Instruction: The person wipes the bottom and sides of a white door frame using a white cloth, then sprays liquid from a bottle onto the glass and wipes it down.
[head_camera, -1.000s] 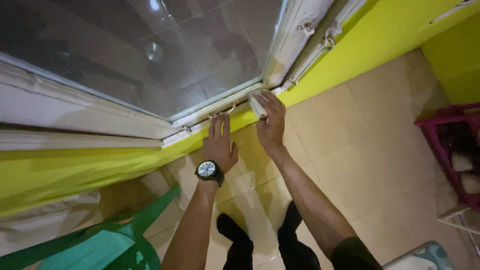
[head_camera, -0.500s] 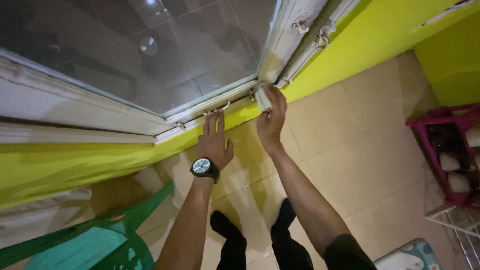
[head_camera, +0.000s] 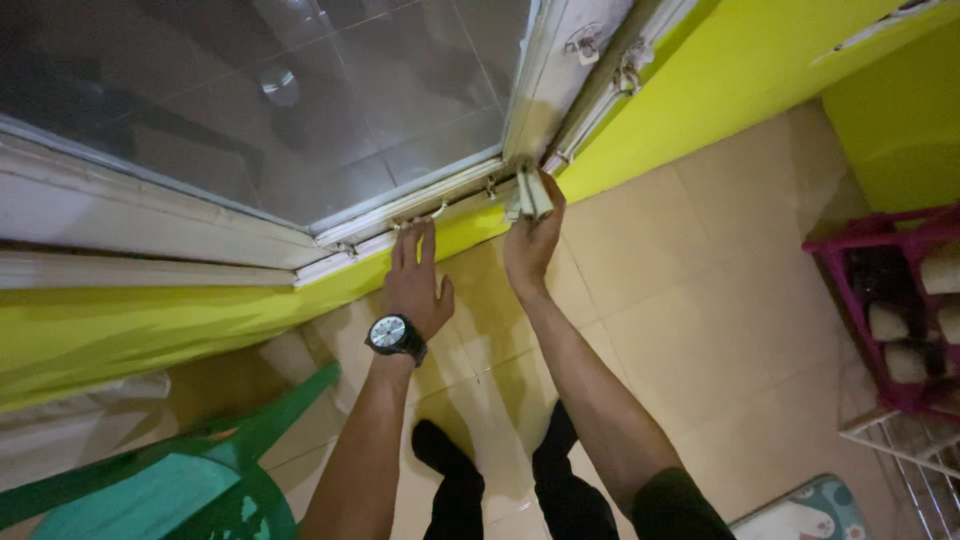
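The right hand (head_camera: 528, 250) was closed around a folded pale cloth (head_camera: 530, 192), thumb on one side and fingers on the other, with the cloth's upper end pressed against the lower corner of the window frame (head_camera: 420, 205). The cloth stood just beyond the fingertips, its long axis running up from the hand toward the corner where the bottom rail met the upright. The left hand (head_camera: 412, 285) lay flat and open just beside the right, fingers straight and together, tips touching the same bottom rail; it gripped nothing. A dark wristwatch (head_camera: 392, 335) sat on the left wrist, face turned to the camera.

Of the 2 hands, the right was the nearer to the corner and the only 1 carrying anything. The rail's long axis ran from that corner away past the left fingertips and on to the left, slanting downward in the view, so the left hand rested on the stretch of rail lying next to the cloth.

Beyond both sets of fingertips the glass pane (head_camera: 300, 100) rose dark and reflective. Beneath the hands the wall (head_camera: 150, 325) was bright yellow-green, and below the forearms the floor (head_camera: 700, 300) was beige tile. Outside the left elbow stood a green plastic chair (head_camera: 200, 480). Well apart, past the right arm, stood a pink rack (head_camera: 890, 310) with pale bundles on its shelves.
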